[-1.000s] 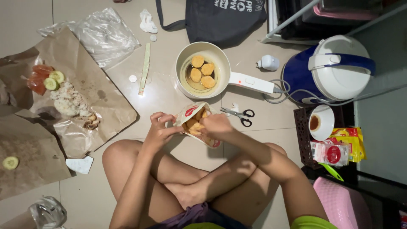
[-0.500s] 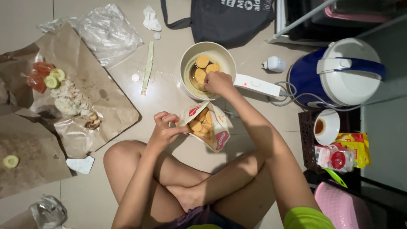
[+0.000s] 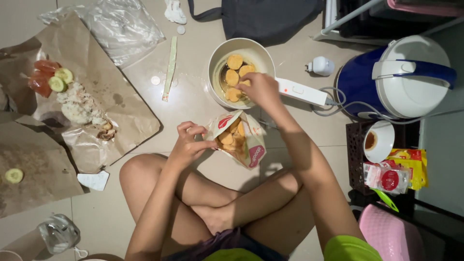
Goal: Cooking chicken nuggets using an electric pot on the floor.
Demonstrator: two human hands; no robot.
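Note:
My left hand [image 3: 187, 141] pinches the torn edge of a white and red snack bag [image 3: 251, 147] and holds it open on the floor in front of my crossed legs. Several golden round nuggets [image 3: 227, 137] show inside the bag. My right hand [image 3: 261, 89] hovers over the near right rim of a cream electric pan [image 3: 216, 57], fingers bent down. Several nuggets [image 3: 235, 62] lie in the oil there. Whether the fingers hold one is hidden.
The pan's white handle [image 3: 302, 91] points right toward a blue and white rice cooker [image 3: 401, 79] and its cord. Brown paper with rice and cucumber slices [image 3: 79, 108] lies left. A cup of dark drink [image 3: 378, 141], red and yellow packets [image 3: 394, 174] and a dark bag [image 3: 270, 19] are nearby.
My right hand left the snack bag and reached up into the pan, then drew back slightly toward its near rim. My left hand kept hold of the bag.

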